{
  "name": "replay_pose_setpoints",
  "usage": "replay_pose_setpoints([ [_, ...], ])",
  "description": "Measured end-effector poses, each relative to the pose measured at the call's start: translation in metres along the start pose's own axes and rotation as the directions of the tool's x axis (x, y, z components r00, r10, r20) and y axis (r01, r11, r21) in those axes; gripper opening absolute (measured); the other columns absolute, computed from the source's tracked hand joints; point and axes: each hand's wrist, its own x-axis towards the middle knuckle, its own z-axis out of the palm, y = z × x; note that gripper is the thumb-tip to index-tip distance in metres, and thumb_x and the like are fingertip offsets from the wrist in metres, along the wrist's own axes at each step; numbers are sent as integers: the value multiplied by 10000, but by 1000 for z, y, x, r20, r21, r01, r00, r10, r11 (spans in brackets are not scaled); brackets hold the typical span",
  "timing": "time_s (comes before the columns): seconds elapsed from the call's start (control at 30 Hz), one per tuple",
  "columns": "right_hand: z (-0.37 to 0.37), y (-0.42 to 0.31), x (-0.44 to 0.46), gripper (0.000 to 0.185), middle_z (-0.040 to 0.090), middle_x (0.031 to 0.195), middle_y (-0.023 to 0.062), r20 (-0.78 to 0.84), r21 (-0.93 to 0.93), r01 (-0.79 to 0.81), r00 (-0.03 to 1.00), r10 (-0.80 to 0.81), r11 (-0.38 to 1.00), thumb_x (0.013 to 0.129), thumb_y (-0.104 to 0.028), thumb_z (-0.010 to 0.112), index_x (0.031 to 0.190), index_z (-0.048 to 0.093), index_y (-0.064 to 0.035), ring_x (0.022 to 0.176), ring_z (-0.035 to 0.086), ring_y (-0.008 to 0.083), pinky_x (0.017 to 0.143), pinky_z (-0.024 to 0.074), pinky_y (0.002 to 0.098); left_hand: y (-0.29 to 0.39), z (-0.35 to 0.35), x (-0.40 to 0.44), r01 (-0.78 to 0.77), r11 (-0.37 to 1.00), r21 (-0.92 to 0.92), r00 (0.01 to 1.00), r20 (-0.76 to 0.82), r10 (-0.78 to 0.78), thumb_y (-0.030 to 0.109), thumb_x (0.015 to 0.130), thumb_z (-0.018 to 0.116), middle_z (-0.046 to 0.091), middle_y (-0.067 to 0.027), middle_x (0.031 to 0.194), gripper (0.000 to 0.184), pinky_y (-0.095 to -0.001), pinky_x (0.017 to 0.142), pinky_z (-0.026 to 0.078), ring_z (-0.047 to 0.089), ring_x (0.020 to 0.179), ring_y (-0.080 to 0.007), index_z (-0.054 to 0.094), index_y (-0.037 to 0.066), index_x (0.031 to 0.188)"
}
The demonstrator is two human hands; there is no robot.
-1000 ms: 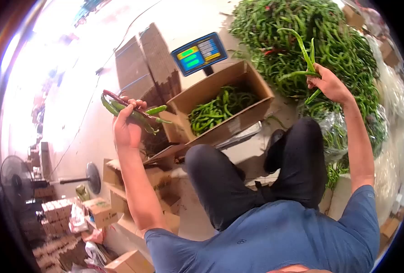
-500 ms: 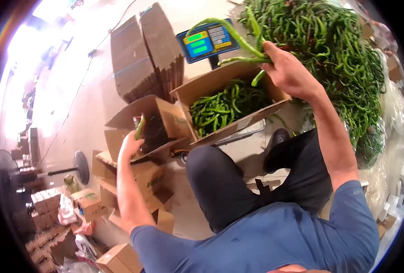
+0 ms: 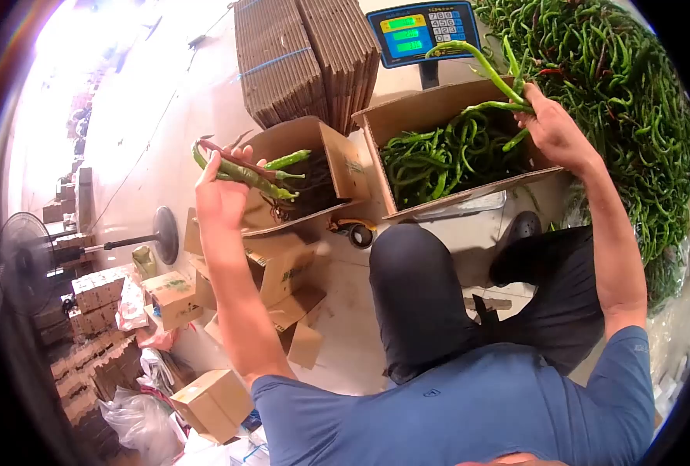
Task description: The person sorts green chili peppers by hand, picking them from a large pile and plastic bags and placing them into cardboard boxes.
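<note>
left hand: (image 3: 222, 190) grips red and green chilies (image 3: 256, 180) by left carton (image 3: 349, 167)
right hand: (image 3: 556, 132) pinches long green chilies (image 3: 494, 75) at right carton's (image 3: 407, 120) rim
change: red and green chilies back in full view, still unreleased

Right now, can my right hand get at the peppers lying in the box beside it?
Probably yes. Your right hand is near the right end of the box, whose open top leaves the peppers inside uncovered. It grips a few green peppers, though, so it may need to let go first.
</note>
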Motion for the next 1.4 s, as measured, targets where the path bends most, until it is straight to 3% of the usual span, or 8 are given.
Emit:
replay_pose_setpoints([
  [0.7, 9, -3, 5, 325, 628, 1115, 245, 41, 19, -82, 996, 81, 996, 989, -86, 526, 1274, 476, 60, 1021, 598, 382, 897, 460, 402, -45, -48, 28, -116, 952, -285, 867, -497, -44, 173, 1038, 515, 550, -182, 1133, 246, -640, 1009, 407, 551, 1131, -357, 435, -6, 1187],
  [0.97, 13, -4, 6, 305, 657, 1083, 162, 56, 17, -42, 998, 41, 999, 1005, -76, 526, 1284, 476, 36, 919, 639, 242, 855, 506, 351, -97, -106, 108, 58, 957, -284, 710, -662, -239, 381, 1032, 481, 449, -168, 1466, 461, -758, 1055, 272, 409, 1344, -445, 456, 83, 1383],
  [1.03, 14, -2, 7, 309, 661, 1065, 184, 71, -22, -63, 995, 64, 998, 976, -52, 523, 1269, 481, 39, 918, 658, 272, 838, 514, 378, -93, -84, 103, -105, 934, -341, 635, -746, -200, 324, 1000, 555, 420, -172, 1496, 584, -720, 1076, 316, 409, 1368, -381, 356, 86, 1496],
  [1.07, 12, 5, 8, 308, 652, 1075, 203, 99, -112, -30, 994, 41, 993, 951, -27, 517, 1248, 476, 43, 937, 657, 298, 835, 516, 388, -91, -72, 89, 65, 985, 159, 715, -696, 65, 258, 963, 611, 424, -188, 1478, 615, -656, 1083, 354, 430, 1345, -373, 354, 49, 1481],
  [1.1, 12, 13, 9, 275, 634, 1087, 245, 122, -158, -63, 989, 83, 985, 928, -8, 518, 1193, 475, 48, 955, 649, 332, 839, 516, 410, -87, -63, 67, 141, 761, 633, 828, -497, 260, 193, 926, 667, 428, -205, 1461, 650, -592, 1091, 391, 451, 1321, -366, 352, 12, 1466],
  [1.17, 9, 8, 7, 223, 614, 1070, 295, 119, -112, 9, 993, 4, 994, 921, -22, 538, 1127, 481, 41, 964, 623, 411, 845, 503, 442, -78, -49, 81, -117, 986, -122, 874, -483, 44, 147, 961, 608, 321, -239, 1509, 569, -510, 1094, 441, 477, 1295, -378, 355, -45, 1433],
  [1.2, 3, -4, 5, 219, 626, 1035, 292, 146, -151, -47, 987, 70, 987, 934, -49, 548, 1125, 485, 35, 965, 616, 427, 835, 493, 459, -72, -17, 73, -149, 984, -101, 857, -510, 77, 157, 1008, 496, 243, -234, 1538, 494, -505, 1084, 453, 481, 1296, -376, 348, -56, 1429],
  [1.4, -16, -25, -4, 235, 630, 1035, 283, 19, -94, 53, 998, -52, 994, 952, -113, 580, 1107, 494, 41, 1002, 610, 447, 856, 474, 457, -71, 135, -31, -247, 968, 37, 964, -96, 250, 96, 982, 548, 638, -144, 1173, 304, -375, 911, 532, 628, 1067, -251, 527, -39, 1253],
])
